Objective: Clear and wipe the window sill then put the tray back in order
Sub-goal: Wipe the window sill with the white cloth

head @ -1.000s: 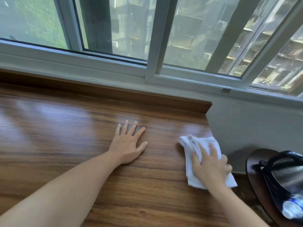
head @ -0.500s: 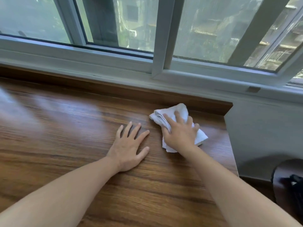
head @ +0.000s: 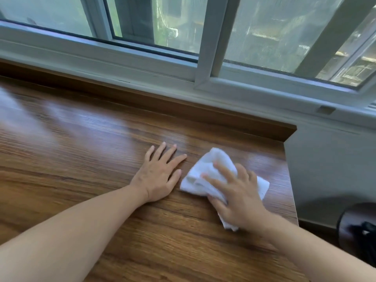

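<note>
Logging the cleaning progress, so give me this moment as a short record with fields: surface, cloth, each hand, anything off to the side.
surface: wooden window sill, nothing on it but hands and cloth
cloth: white cloth, crumpled, lying on the sill near its right end
left hand: flat on the sill, fingers spread
right hand: pressing on the cloth, fingers straight
side: dark round table at lower right, partly cut off

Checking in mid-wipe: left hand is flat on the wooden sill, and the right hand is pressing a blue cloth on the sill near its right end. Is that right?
Not quite: the cloth is white, not blue, as the head view shows. The rest holds: the left hand lies flat on the wooden sill, and the right hand presses the cloth on the sill near its right end.
</note>
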The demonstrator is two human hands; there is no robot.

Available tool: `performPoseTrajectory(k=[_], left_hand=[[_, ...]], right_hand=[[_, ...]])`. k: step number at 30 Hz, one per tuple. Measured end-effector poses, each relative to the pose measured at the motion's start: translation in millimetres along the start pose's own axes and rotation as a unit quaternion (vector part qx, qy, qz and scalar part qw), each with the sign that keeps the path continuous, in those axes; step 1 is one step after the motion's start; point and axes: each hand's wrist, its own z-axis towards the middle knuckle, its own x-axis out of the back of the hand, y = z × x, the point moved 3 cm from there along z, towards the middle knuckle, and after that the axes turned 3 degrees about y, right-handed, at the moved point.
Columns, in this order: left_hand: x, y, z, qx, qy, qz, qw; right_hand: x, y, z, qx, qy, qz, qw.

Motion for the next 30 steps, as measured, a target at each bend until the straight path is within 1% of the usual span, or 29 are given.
performPoseTrajectory(k=[2,4,6,7,8,9,10,11,12,13,14,16,18,22,27,30], left_hand=[[-1,0,0,-0.003,0.007,-0.001,1.000],[-1,-1,0,-0.004,0.009,-0.002,1.000],[-1,0,-1,-0.003,0.011,-0.004,1.000],[-1,0,-1,0.000,0.008,-0.005,1.000],[0,0,-1,0.003,0.004,-0.004,1.000],[1,0,0,0.006,0.000,-0.004,1.000],[2,1,0,0.008,-0.003,-0.007,1.000],[3,1,0,0.008,-0.008,-0.011,1.000],[4,1,0,0.007,-0.012,-0.014,1.000],[4,1,0,0.007,-0.013,-0.016,1.000],[5,1,0,0.008,-0.011,-0.017,1.000],[5,0,0,0.013,-0.011,-0.019,1.000],[4,-1,0,0.020,-0.011,-0.021,1.000],[3,-1,0,0.022,-0.006,-0.020,1.000],[4,1,-2,0.024,-0.005,-0.018,1.000],[5,4,-3,0.025,-0.011,-0.011,1.000]], right_hand=[[7,-16,-45,0.082,-0.006,0.031,0.996],[14,-27,-76,0.165,-0.012,0.048,0.985],[21,-22,-75,0.229,-0.023,0.061,0.971],[20,-12,-61,0.243,-0.029,0.063,0.968],[18,1,-40,0.232,-0.027,0.055,0.971],[13,18,-12,0.181,-0.017,0.035,0.983],[10,37,19,0.096,-0.003,0.010,0.995],[6,57,48,-0.001,0.007,-0.019,1.000],[4,71,71,-0.086,0.007,-0.041,0.995],[1,77,87,-0.148,0.004,-0.050,0.988],[-2,75,95,-0.184,0.006,-0.061,0.981],[-4,55,95,-0.216,0.004,-0.071,0.974],[-6,28,71,-0.188,0.010,-0.072,0.980],[3,-26,-7,-0.044,0.034,-0.021,0.998],[14,-83,-99,0.082,-0.029,0.047,0.995],[18,-103,-135,0.167,-0.034,0.067,0.983]])
